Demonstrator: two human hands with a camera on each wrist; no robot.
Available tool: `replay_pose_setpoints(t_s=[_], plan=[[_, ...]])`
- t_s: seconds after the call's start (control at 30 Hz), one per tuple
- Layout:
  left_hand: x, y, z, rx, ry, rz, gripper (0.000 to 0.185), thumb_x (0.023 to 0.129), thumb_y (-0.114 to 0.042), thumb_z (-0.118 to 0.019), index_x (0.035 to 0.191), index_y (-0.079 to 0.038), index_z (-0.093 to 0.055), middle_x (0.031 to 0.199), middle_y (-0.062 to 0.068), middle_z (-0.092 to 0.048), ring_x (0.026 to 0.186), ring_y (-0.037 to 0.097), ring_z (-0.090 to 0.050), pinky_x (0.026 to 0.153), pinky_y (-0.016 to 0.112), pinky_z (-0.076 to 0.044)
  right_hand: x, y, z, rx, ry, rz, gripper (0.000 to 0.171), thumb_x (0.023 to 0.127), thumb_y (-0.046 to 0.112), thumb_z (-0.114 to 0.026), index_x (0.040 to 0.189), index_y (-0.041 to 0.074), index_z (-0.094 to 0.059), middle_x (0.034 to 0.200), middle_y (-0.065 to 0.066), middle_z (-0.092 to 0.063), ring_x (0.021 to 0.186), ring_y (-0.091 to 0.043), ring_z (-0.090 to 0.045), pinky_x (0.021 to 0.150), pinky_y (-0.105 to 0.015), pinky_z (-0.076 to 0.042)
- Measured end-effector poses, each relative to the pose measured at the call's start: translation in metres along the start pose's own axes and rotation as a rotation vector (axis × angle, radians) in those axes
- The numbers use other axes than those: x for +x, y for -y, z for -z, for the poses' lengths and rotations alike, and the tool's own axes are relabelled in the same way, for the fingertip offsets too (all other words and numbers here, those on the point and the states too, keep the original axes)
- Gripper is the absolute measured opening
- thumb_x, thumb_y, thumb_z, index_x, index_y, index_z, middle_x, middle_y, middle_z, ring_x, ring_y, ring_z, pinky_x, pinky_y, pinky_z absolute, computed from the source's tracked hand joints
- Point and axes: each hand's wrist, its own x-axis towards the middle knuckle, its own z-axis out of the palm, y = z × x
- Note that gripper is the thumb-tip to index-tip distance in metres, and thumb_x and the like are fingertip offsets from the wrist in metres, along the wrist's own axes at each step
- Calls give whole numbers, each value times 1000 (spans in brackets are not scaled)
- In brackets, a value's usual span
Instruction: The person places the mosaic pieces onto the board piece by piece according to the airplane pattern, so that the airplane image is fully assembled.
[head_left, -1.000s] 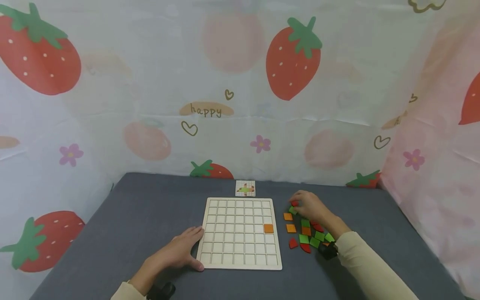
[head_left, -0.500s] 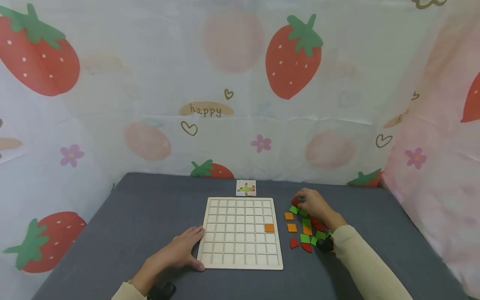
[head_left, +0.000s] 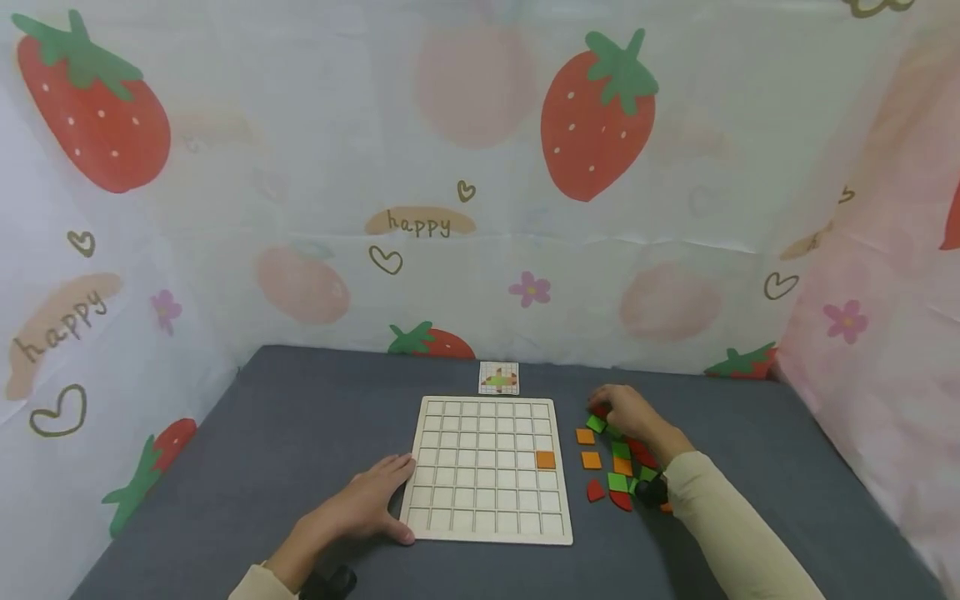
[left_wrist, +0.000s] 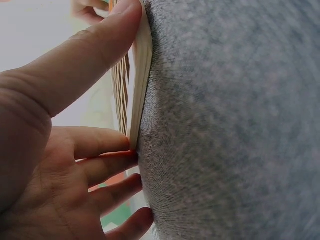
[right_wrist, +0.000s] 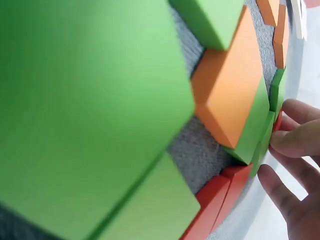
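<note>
My left hand (head_left: 367, 500) lies at the left edge of a pale wooden grid board (head_left: 491, 541), its thumb and fingertips touching the side. In the left wrist view the thumb (left_wrist: 90, 55) presses along the board's edge (left_wrist: 140, 85) while the other fingers spread below. One orange square tile (head_left: 545, 460) fills a cell near the board's right side. Beyond the board, at the far end of a loose group of tiles, my right hand (head_left: 630, 414) pinches a red tile (head_left: 601, 411). The right wrist view shows that red tile (right_wrist: 278, 121) partly hidden by the fingers, beside green tiles (right_wrist: 262, 145).
Several green, orange and red tiles (head_left: 621, 451) lie right of the board, some overlapping. A small picture card (head_left: 498, 378) sits behind the board. The grey tabletop (head_left: 322, 417) ends at a strawberry-printed curtain (head_left: 450, 125).
The head view has turned slightly left, so everything sits a little further right. My right hand shifts only slightly around the red tile; the left hand stays on the board's edge.
</note>
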Motion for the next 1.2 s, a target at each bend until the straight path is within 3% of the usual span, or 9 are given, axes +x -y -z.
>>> replay_pose_setpoints(t_s=[0.13,0.27,0.53,0.83,1.2], plan=[[-1,-1,1,5,-1,-9,102,66,-35,-88,147,2,-38,155,19,-35,147,40,-26,109,65,-27,-2,0,3,-49,8,-5,41,77,-16,-49,108,-3,-72,128,-27,-59,123,-47,-52,83,-45,-49],[-1,0,3,5,0,-15,102,66,-35,-88,147,2,-38,155,19,-35,146,41,-26,109,66,-27,-4,1,4,-92,5,-8,30,80,-10,-57,105,-2,-73,121,-24,-61,115,-44,-57,89,-49,-51],[1,0,1,2,12,3,102,66,-36,-87,148,1,-38,156,18,-35,146,40,-26,109,65,-27,-4,2,5,-83,15,-1,35,79,-13,-52,105,-2,-73,124,-27,-61,120,-46,-54,95,-54,-49],[0,0,0,-4,-3,-12,101,66,-34,-87,147,2,-38,155,19,-36,146,40,-27,109,65,-26,-5,0,5,-87,6,14,16,87,0,-64,100,0,-74,111,-20,-67,103,-38,-63,82,-45,-54],[1,0,0,0,-15,-5,102,65,-33,-88,147,2,-39,155,20,-36,146,41,-26,110,66,-26,-11,-6,3,-46,-80,9,15,88,6,-67,100,-1,-73,95,-12,-65,84,-24,-63,72,-38,-54]])
